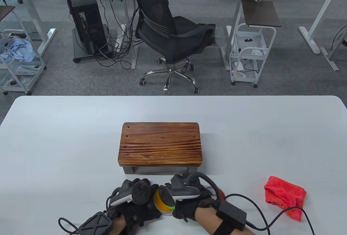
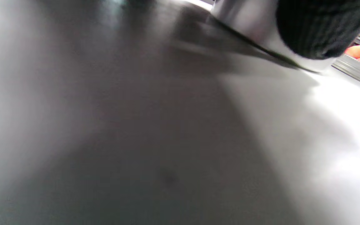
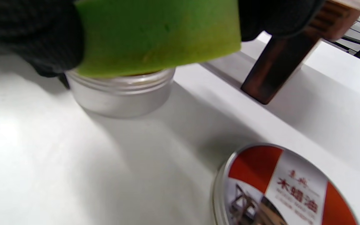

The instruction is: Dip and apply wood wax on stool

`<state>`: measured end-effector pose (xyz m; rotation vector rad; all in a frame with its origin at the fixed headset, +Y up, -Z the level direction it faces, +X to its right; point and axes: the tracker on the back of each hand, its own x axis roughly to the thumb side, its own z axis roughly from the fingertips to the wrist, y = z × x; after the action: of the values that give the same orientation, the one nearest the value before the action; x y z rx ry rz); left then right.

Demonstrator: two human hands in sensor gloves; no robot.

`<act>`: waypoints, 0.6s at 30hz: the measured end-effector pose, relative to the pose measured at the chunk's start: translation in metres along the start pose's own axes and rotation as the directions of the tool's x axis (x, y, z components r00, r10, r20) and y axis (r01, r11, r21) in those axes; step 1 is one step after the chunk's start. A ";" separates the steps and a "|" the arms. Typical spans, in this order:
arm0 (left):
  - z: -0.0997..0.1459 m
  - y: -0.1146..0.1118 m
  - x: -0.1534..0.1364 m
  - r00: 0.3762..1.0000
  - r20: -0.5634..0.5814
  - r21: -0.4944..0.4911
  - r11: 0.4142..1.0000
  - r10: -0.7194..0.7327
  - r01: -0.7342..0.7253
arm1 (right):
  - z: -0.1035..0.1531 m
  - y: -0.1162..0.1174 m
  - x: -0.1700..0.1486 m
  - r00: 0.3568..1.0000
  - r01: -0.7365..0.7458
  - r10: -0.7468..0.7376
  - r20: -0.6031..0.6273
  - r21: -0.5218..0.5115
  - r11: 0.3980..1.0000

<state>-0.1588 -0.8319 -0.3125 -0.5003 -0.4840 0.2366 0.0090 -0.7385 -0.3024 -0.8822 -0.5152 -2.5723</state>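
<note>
Grey carpet [image 1: 292,64], black office chair [image 1: 173,37], white desks [image 1: 320,7]

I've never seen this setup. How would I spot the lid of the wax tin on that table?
Start at the wooden stool in the middle of the white table, then come toward the near edge, where the right hand presses a green sponge onto the open tin. The lid lies flat just right of that hand. Unlike the plain silver tin, it carries a red and white printed label.

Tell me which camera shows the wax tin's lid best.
The right wrist view: the lid lies flat on the table with its red-and-white printed top facing the camera. The left wrist view catches only its ribbed metal edge, blurred. In the table view it is mostly hidden behind the right hand.
</note>
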 end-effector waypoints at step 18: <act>0.000 0.000 0.000 1.000 0.008 -0.018 1.000 0.020 -0.019 | -0.003 0.001 0.007 1.000 -0.010 0.010 0.003 -0.030 1.000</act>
<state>-0.1588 -0.8318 -0.3127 -0.5221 -0.4896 0.2532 0.0027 -0.7420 -0.3001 -0.8969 -0.4735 -2.5760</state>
